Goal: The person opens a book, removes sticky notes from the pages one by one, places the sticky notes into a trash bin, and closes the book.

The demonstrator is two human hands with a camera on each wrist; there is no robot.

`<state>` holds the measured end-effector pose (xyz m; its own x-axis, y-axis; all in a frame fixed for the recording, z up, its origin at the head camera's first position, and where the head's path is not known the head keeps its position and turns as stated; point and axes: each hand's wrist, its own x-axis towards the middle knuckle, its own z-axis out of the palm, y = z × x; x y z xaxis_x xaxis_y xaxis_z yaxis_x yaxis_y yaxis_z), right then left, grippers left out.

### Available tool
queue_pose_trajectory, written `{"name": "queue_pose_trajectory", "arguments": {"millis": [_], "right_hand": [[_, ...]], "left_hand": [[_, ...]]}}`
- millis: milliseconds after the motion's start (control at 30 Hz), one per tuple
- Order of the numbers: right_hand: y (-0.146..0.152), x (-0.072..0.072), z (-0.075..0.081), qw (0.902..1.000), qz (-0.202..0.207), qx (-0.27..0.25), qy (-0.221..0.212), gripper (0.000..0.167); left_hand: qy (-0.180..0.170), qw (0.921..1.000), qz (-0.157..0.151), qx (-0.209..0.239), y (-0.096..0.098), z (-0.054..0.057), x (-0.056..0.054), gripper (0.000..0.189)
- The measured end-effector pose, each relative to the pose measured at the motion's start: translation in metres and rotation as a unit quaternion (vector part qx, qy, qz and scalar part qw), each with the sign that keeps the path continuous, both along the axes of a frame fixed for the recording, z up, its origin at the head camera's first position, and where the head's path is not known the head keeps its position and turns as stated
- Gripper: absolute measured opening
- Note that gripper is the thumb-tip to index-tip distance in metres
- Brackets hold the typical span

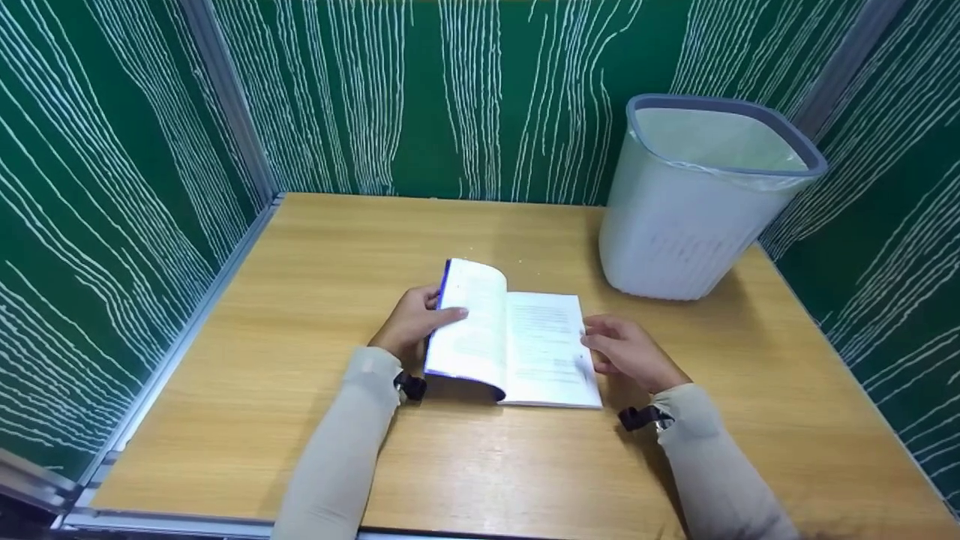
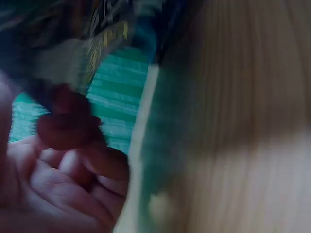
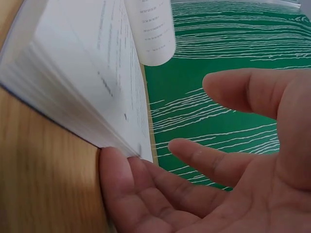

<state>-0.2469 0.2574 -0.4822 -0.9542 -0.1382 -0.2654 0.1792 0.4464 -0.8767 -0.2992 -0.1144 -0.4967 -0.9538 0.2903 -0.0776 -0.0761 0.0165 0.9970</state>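
An open book (image 1: 551,349) with white printed pages lies on the wooden table, its left side lifted and curving up. My left hand (image 1: 420,319) grips that raised side, thumb over the page and fingers behind the cover. In the left wrist view, the dark cover (image 2: 112,36) with light lettering is blurred above my curled fingers (image 2: 68,131). At the book's right edge is my right hand (image 1: 630,351). The right wrist view shows its lower fingertips (image 3: 116,167) touching the edge of the page block (image 3: 53,82), while thumb and index finger stand apart from the paper.
A pale waste bin (image 1: 675,225) with a grey rim and a liner stands at the table's back right. Green walls (image 1: 420,97) with wavy white lines enclose the wooden table (image 1: 315,255) at the back and both sides.
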Motion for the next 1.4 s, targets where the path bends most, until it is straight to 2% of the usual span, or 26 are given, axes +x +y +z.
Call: {"name": "queue_pose_trajectory", "arguments": {"millis": [67,167,233,333,433,533,600,667,767,867,967,1067,1267,1400], "right_hand": [[0.000,0.000,0.000,1.0000,0.004,0.005,-0.002,0.058],[0.001,-0.001,0.001,1.0000,0.003,0.005,-0.005,0.057],[0.002,-0.002,0.001,1.0000,0.004,0.003,-0.003,0.056],[0.005,-0.003,0.000,0.9999,0.002,-0.010,0.004,0.053],[0.008,-0.002,-0.002,0.9994,-0.002,-0.032,0.014,0.050],[0.010,-0.001,-0.004,0.9973,-0.011,-0.073,0.007,0.046],[0.010,0.000,-0.005,0.9954,-0.015,-0.094,-0.004,0.045],[0.010,0.000,-0.005,0.9924,-0.021,-0.120,-0.017,0.044],[0.011,0.000,-0.007,0.9913,-0.023,-0.128,-0.021,0.046],[0.012,-0.001,-0.010,0.9952,-0.023,-0.095,-0.006,0.048],[0.011,-0.002,-0.015,0.9990,-0.011,-0.018,0.039,0.048],[0.009,-0.004,-0.018,0.9963,-0.005,0.042,0.075,0.046],[0.005,-0.005,-0.020,0.9913,-0.002,0.092,0.094,0.041],[0.005,-0.006,-0.020,0.9907,0.001,0.098,0.094,0.039]], "left_hand": [[0.028,0.9994,-0.003,0.018,0.006,0.004,0.002,0.055],[0.086,0.9962,-0.006,0.003,0.014,0.009,0.004,0.054],[0.108,0.9939,-0.020,0.012,0.017,0.010,0.004,0.051],[0.106,0.9929,-0.043,0.032,0.020,0.010,0.005,0.043],[0.088,0.9928,-0.072,0.038,0.020,0.009,0.005,0.047],[0.087,0.9915,-0.097,0.002,0.019,0.005,0.003,0.047],[0.103,0.9881,-0.106,-0.040,0.019,0.001,0.002,0.042],[0.125,0.9822,-0.110,-0.087,0.020,-0.002,0.002,0.043],[0.158,0.9680,-0.113,-0.158,0.024,-0.004,0.006,0.045],[0.165,0.9544,-0.126,-0.215,0.028,-0.004,0.012,0.049],[0.170,0.9404,-0.141,-0.259,0.030,-0.003,0.015,0.053],[0.168,0.9315,-0.150,-0.286,0.032,-0.003,0.016,0.055],[0.163,0.9230,-0.163,-0.308,0.033,-0.004,0.016,0.056],[0.168,0.9201,-0.167,-0.312,0.032,-0.006,0.015,0.068]]}}
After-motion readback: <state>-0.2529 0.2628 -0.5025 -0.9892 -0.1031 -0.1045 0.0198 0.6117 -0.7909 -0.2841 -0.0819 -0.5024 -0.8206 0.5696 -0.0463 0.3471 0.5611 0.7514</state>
